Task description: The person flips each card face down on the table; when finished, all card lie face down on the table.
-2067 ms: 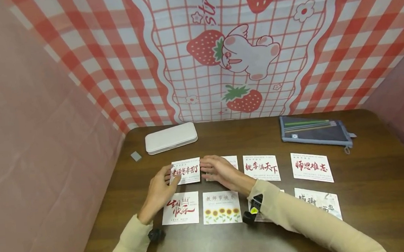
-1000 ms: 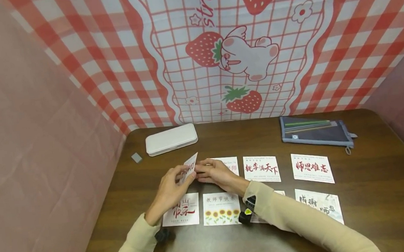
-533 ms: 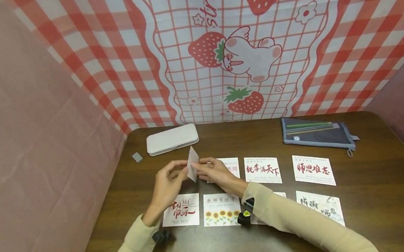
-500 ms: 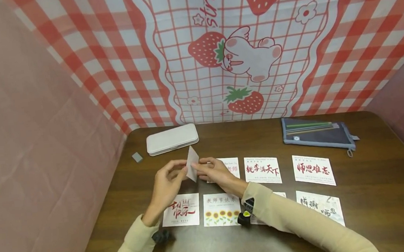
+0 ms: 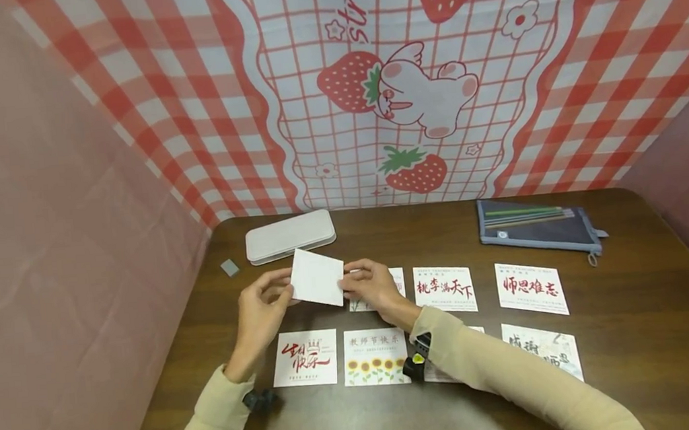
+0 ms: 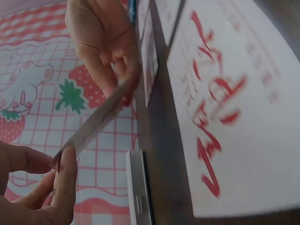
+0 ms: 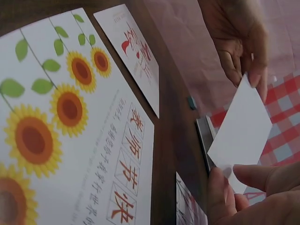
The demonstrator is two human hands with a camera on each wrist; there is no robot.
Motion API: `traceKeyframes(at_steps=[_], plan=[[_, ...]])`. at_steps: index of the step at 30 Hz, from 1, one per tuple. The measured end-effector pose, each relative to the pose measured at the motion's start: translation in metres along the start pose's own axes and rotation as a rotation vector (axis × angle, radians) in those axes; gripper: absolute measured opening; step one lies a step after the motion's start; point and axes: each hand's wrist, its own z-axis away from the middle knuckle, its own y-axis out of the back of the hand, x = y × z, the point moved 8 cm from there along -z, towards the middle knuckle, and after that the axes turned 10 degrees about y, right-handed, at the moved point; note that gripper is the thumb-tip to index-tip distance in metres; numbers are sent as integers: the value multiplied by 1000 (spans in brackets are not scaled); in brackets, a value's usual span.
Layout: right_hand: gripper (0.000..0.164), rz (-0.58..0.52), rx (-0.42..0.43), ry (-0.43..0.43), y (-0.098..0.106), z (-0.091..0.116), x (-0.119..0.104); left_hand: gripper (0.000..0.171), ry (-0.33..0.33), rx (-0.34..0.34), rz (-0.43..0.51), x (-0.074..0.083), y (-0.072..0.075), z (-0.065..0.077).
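Note:
Between both hands a white greeting card (image 5: 317,278) is held up off the table, its blank side facing the head camera. My left hand (image 5: 263,314) pinches its left edge between thumb and fingers. The right edge is pinched by my right hand (image 5: 377,289). In the left wrist view the card (image 6: 96,122) shows nearly edge-on. Below it lie a card with red lettering (image 5: 304,358) and a sunflower card (image 5: 376,357). Behind my right hand, another card (image 5: 397,280) is partly covered.
More cards lie to the right: two with red writing (image 5: 445,289) (image 5: 531,288) and one with black writing (image 5: 542,353). My right forearm covers part of another. At the back are a white case (image 5: 290,237), a small grey block (image 5: 230,268) and a mesh pencil pouch (image 5: 538,227).
The card with red lettering in the back row was lifted by both hands, tilted upright, and turned over so its blank side now faces the head camera.

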Motion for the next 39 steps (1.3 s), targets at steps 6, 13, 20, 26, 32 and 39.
traceKeyframes(at_steps=[6,13,20,26,32,39], plan=[[33,19,11,15,2,-4,-2,29,33,62,-135,-12,10,-2],[33,85,-27,10,-8,-4,1,29,86,86,-287,-27,22,1],[31,191,-80,18,-20,-7,1,34,91,76,-425,-35,29,-3],[32,213,-115,9,-25,-9,-1,36,100,71,-480,-40,30,-7],[37,229,-137,-33,-24,-10,2,43,122,31,-522,-49,23,-14],[37,255,-176,-84,-28,-11,2,51,150,11,-564,-48,21,-14]])
